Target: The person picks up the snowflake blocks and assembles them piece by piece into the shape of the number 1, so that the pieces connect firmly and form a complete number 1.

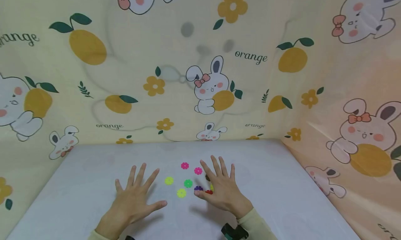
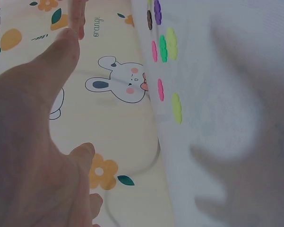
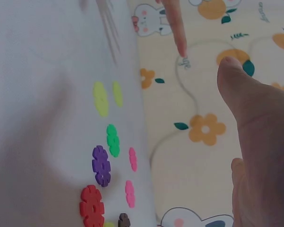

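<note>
Several flat, flower-shaped plastic discs with notched edges lie on the white table. Two are pink, one (image 1: 185, 165) behind the other (image 1: 198, 171). A green disc (image 1: 188, 183) lies between two yellow discs, one farther left (image 1: 169, 180) and one nearer (image 1: 181, 193). My left hand (image 1: 134, 200) hovers left of them, fingers spread and holding nothing. Over the right-hand discs, my right hand (image 1: 223, 189) is likewise spread and empty. It partly hides a purple disc (image 3: 101, 165), a red disc (image 3: 91, 208), a brown disc (image 3: 124, 220) and another yellow one (image 1: 211, 187) in the head view.
The white tabletop (image 1: 94, 170) meets a cream cloth backdrop (image 1: 175, 104) printed with rabbits and oranges at its far edge. More of this cloth hangs along the left and right sides. A black device (image 1: 235, 231) is strapped at my right wrist, by the sleeve (image 1: 255, 222).
</note>
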Motion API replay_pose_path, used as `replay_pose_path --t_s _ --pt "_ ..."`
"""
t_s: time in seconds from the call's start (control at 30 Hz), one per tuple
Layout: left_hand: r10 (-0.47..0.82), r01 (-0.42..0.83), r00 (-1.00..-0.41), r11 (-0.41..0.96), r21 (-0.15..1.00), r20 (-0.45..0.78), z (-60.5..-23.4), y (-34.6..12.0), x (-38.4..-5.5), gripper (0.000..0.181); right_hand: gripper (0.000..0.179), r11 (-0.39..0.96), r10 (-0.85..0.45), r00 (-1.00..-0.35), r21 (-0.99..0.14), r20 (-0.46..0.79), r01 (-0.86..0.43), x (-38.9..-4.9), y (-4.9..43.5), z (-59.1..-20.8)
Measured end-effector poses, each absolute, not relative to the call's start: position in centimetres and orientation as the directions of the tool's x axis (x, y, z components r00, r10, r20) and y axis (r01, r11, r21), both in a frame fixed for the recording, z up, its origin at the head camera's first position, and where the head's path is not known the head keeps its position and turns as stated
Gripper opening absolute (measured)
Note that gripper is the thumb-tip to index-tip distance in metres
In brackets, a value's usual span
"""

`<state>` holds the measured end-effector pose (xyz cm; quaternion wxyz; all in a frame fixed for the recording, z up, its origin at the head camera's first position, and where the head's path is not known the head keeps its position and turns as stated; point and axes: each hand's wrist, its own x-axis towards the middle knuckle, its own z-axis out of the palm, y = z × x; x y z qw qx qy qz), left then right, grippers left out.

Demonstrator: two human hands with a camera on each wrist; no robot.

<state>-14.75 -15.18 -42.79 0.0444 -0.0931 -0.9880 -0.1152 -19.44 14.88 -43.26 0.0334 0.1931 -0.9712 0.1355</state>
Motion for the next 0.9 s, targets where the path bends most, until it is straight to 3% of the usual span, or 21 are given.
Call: replay_pose_path --t_s 0.63,0.9 --pt "0.171 0.203 -0.975 0.946 0.253 0.143 -43.6 -15.7 -15.1 0.092 0.09 0.898 -0.324 -0.941 -0.281 0.098 -0.338 -20.5 16.3 -43.6" --pt "0.198 0.24 -0.965 0.934 0.265 0.174 -44.3 -15.6 -16.1 0.087 0.076 0.866 -0.294 -0.954 -0.404 0.065 -0.294 -21.6 17.6 -44.3"
